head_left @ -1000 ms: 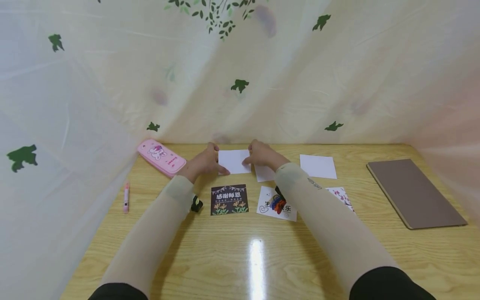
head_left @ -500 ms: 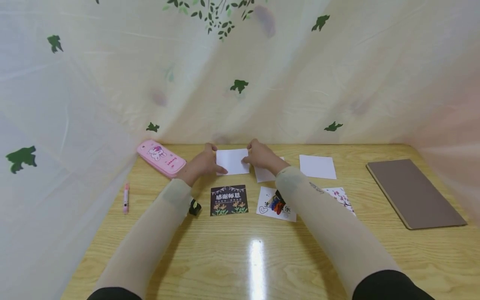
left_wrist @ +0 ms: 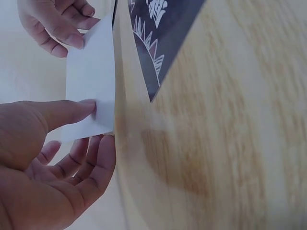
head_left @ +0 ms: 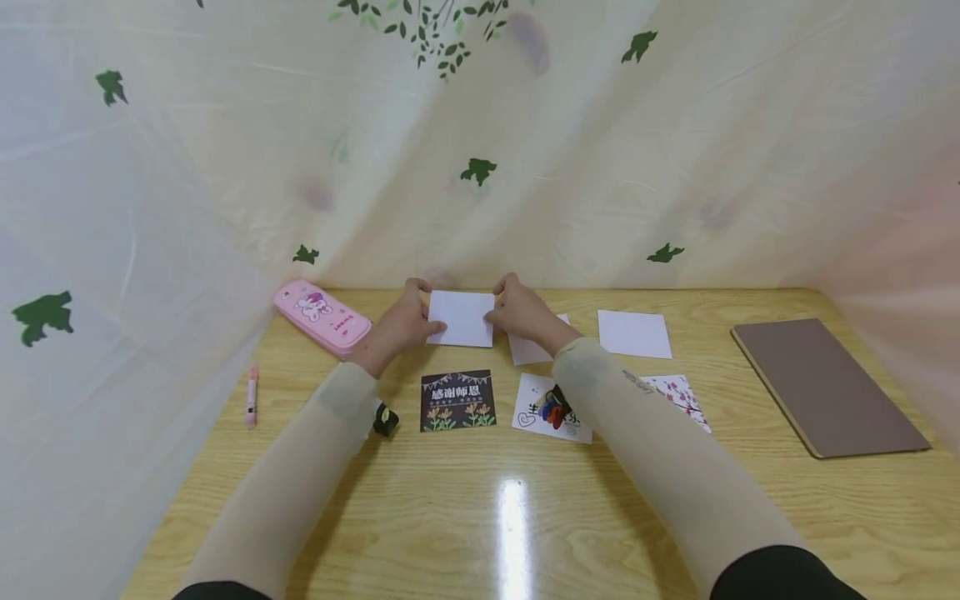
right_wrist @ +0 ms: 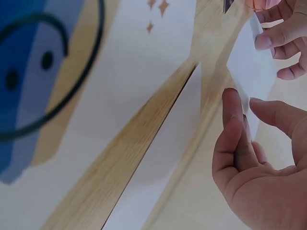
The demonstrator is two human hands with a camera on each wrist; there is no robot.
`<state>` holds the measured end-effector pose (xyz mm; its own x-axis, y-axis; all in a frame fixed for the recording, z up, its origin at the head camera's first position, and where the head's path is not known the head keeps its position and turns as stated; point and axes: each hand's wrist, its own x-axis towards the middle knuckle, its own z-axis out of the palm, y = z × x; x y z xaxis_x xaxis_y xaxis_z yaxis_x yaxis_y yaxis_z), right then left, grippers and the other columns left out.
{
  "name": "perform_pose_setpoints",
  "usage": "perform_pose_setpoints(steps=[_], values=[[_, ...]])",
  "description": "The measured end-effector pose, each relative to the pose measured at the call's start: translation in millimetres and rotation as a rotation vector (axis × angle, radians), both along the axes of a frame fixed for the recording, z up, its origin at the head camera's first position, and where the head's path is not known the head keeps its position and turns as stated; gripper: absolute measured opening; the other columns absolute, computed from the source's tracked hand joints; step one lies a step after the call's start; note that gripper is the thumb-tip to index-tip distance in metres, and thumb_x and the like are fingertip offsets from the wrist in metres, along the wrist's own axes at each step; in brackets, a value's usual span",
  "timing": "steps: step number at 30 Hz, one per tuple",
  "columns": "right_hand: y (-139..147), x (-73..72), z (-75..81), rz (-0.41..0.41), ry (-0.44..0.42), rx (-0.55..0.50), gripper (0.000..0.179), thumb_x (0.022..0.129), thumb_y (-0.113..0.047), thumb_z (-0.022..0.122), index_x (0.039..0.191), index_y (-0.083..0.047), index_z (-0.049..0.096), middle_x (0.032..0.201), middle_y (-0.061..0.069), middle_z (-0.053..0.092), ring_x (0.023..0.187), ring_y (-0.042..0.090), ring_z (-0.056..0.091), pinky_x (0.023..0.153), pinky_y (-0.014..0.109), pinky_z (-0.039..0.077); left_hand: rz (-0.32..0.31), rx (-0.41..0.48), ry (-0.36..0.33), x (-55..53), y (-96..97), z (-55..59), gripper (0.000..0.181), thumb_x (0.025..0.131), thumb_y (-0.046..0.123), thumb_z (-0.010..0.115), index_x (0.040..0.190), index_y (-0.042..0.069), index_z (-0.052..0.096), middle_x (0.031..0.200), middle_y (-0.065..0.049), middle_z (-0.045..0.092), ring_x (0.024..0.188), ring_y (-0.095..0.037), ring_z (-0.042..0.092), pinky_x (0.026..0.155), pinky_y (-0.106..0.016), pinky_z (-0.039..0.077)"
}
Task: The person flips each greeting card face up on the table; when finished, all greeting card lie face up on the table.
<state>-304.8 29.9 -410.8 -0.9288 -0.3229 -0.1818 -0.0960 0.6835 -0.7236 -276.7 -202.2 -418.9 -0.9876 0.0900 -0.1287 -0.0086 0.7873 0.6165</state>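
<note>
A blank white card (head_left: 461, 319) is tilted up off the table's far side, its two short ends pinched between both hands. My left hand (head_left: 401, 323) holds the left end, thumb on the near face and fingers behind, as the left wrist view shows. At the right end, my right hand (head_left: 522, 317) pinches the card the same way; in the right wrist view its thumb (right_wrist: 276, 114) lies on the face. Directly below, a dark card (head_left: 458, 402) with white lettering and orange flowers lies flat. Another white card (head_left: 528, 352) is partly hidden behind the right wrist.
To the left are a pink pencil case (head_left: 322, 317) and a pink marker (head_left: 252, 398). A printed white card (head_left: 534, 412) and a blossom card (head_left: 681, 397) lie partly under the right arm. Farther right are a blank card (head_left: 634, 334) and a brown notebook (head_left: 828, 387). A curtain (head_left: 585, 208) hangs behind.
Both hands have raised the white card and moved it slightly left, tilting its face up toward me. The left thumb sits higher on it. Other things have stayed in place.
</note>
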Motion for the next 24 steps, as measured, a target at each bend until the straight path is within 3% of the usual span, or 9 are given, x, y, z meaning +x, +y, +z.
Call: perform_pose_setpoints(steps=[9,15,19,24], values=[[4,4.1,4.8,-0.001,0.092,-0.095,0.065,0.1,-0.012,0.071,0.154,-0.003,0.035,0.106,0.012,0.073,0.089,0.027,0.073,0.073,0.027,0.049,0.032,0.053,0.095,8.0,4.8,7.7,0.069,0.104,0.021,0.069,0.158,0.01,0.028,0.124,-0.016,0.063,0.086,-0.026,0.063,0.072,-0.033,0.055],[10,9.0,12.0,0.025,0.121,-0.122,0.053,0.103,-0.014,0.069,0.149,-0.003,0.045,0.112,0.011,0.067,0.094,0.027,0.072,0.069,0.025,0.048,0.083,0.125,0.122,13.4,10.1,12.6,0.063,0.104,0.019,0.068,0.157,0.007,0.035,0.128,-0.015,0.06,0.108,-0.031,0.066,0.083,-0.039,0.06],[13,11.2,16.7,0.036,0.136,-0.137,0.048,0.104,-0.014,0.067,0.145,-0.002,0.047,0.118,0.012,0.066,0.099,0.027,0.071,0.076,0.027,0.054,0.083,0.178,0.159,17.1,10.0,15.7,0.053,0.106,0.017,0.065,0.152,0.006,0.042,0.129,-0.017,0.059,0.116,-0.034,0.065,0.092,-0.042,0.06],[17,13.7,20.6,0.044,0.149,-0.143,0.042,0.105,-0.013,0.064,0.142,-0.001,0.049,0.123,0.016,0.065,0.112,0.031,0.069,0.087,0.034,0.059,0.068,0.219,0.174,21.1,7.3,18.3,0.042,0.108,0.017,0.062,0.146,0.009,0.046,0.131,-0.015,0.061,0.117,-0.033,0.066,0.091,-0.042,0.061]])
